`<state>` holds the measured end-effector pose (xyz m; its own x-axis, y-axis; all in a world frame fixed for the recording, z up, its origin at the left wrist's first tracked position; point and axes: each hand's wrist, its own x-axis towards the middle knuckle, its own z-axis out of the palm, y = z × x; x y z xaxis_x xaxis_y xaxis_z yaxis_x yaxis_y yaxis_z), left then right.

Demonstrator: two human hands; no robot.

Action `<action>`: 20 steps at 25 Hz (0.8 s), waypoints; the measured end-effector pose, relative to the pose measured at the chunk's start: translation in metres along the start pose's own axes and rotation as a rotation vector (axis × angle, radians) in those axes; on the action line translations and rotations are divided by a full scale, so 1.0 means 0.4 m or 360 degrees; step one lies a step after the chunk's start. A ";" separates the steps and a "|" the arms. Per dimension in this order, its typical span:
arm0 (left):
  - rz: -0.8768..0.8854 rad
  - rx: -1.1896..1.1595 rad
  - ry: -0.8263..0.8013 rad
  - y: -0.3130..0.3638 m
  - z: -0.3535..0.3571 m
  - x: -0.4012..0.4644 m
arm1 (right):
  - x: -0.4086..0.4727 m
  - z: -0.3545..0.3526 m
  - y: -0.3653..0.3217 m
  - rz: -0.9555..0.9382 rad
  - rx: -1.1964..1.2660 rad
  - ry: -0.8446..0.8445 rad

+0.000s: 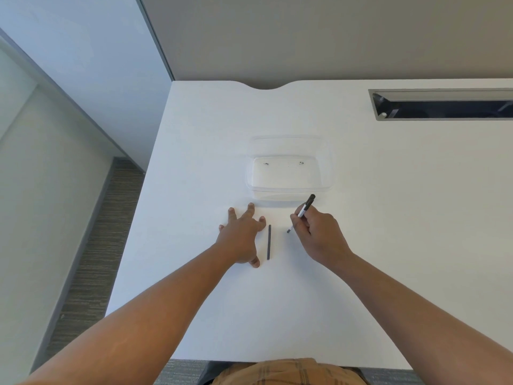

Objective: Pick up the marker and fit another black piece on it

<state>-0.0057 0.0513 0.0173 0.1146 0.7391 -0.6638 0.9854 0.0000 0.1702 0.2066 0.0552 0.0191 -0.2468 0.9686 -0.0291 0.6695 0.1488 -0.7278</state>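
Observation:
My right hand [319, 234] grips a pen [305, 208] with a white barrel and black cap end, its tip pointing down-left close to the white table [361, 273]. My left hand [241, 234] lies flat on the table with fingers spread. A thin dark stick [269, 242] lies on the table just right of my left hand, between the two hands; neither hand touches it. A clear plastic container [290, 187] stands just beyond both hands, with two small dark specks inside.
A long cable slot [444, 105] with a metal frame is cut into the table at the far right. The table's left edge [136, 240] drops to carpeted floor. A grey wall stands behind the table's far edge.

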 end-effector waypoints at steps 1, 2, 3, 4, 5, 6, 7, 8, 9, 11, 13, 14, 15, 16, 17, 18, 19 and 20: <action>0.0003 0.0006 0.0003 -0.002 -0.001 0.001 | 0.001 -0.001 -0.004 0.0010 0.0028 0.0034; 0.0002 0.0010 0.0005 -0.002 -0.001 0.000 | 0.001 0.000 -0.005 0.0024 0.0037 0.0051; -0.0001 0.0010 0.0007 -0.001 -0.002 0.000 | -0.002 0.001 -0.005 0.0038 0.0031 0.0051; -0.0003 0.0008 0.0005 0.000 -0.004 -0.002 | -0.006 0.003 -0.003 0.0048 0.0025 0.0040; -0.0003 0.0007 -0.0002 0.002 -0.005 -0.004 | -0.010 0.005 -0.002 0.0056 0.0025 0.0027; -0.0003 0.0007 -0.0013 0.004 -0.006 -0.007 | -0.013 0.005 0.000 0.0063 0.0030 0.0016; -0.0003 -0.0003 -0.0024 0.005 -0.008 -0.008 | -0.015 0.004 0.002 0.0067 0.0035 0.0009; -0.0005 -0.0038 -0.0028 0.006 -0.009 -0.010 | -0.016 0.002 0.002 0.0074 0.0039 0.0004; -0.0013 -0.0108 -0.0011 0.008 -0.010 -0.013 | -0.017 0.001 0.003 0.0084 0.0042 -0.0007; -0.0006 -0.0290 0.0153 0.021 -0.011 -0.018 | -0.017 -0.002 0.001 0.0107 0.0033 -0.0038; 0.0096 -0.0458 0.0396 0.055 -0.002 -0.022 | -0.013 -0.007 -0.001 0.0126 0.0015 -0.0076; 0.0157 -0.0591 0.0454 0.079 0.007 -0.024 | -0.012 -0.009 -0.001 0.0126 0.0019 -0.0089; 0.0199 -0.0750 0.0449 0.103 0.016 -0.025 | -0.013 -0.011 -0.002 0.0118 0.0032 -0.0092; 0.0218 -0.0896 0.0416 0.125 0.024 -0.024 | -0.015 -0.014 -0.003 0.0111 0.0042 -0.0087; 0.0218 -0.1010 0.0395 0.142 0.030 -0.023 | -0.017 -0.017 -0.003 0.0107 0.0047 -0.0083; 0.0212 -0.1088 0.0411 0.153 0.033 -0.022 | -0.020 -0.019 -0.003 0.0110 0.0044 -0.0079; 0.0217 -0.1127 0.0452 0.159 0.034 -0.020 | -0.021 -0.022 -0.003 0.0118 0.0038 -0.0077; 0.0241 -0.1143 0.0490 0.161 0.034 -0.021 | -0.023 -0.022 -0.002 0.0127 0.0045 -0.0070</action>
<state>0.0585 0.0358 0.0239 0.0978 0.9187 -0.3826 0.6277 0.2414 0.7401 0.2146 0.0480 0.0261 -0.2244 0.9674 -0.1175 0.6686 0.0651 -0.7408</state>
